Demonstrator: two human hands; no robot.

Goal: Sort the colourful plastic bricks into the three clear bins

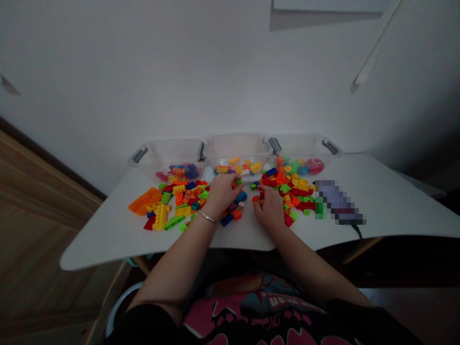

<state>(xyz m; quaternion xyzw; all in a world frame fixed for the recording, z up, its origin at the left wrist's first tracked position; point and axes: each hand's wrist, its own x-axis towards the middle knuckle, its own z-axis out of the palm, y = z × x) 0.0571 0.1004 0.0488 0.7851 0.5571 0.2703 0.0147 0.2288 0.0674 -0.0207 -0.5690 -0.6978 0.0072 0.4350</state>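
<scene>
A small green block (239,181) lay at the fingertips of the left hand (222,191), just in front of the middle bin (230,146); it was ahead of that hand and slightly to its right, nearer to it than to the right hand (269,207); the block was too small to tell which way its long side ran. The left hand was curled, palm down, with its fingers bent over the block; whether they pinched it or only touched it could not be told. The right hand lay knuckles up just beside the left, its fingers curled among red pieces, a red block (256,199) at its inner edge; a grasp could not be made out there either. A thin bracelet (208,217) sat on the left wrist.

Loose blocks spread on the white table (108,230) to both sides of the hands: yellow, green and red ones with an orange flat piece (145,199) on the left; red, orange and green ones on the right; a few blue blocks (241,196) between the hands.

Three clear bins stood side by side along the wall: the left bin (165,151) held mostly blue and red pieces; the middle bin held yellow and orange ones; the right bin (302,143) held rounded pieces in pink, green and orange. A blurred patch (338,201) lay right of the pile, a dark cable (357,231) trailing from it.
</scene>
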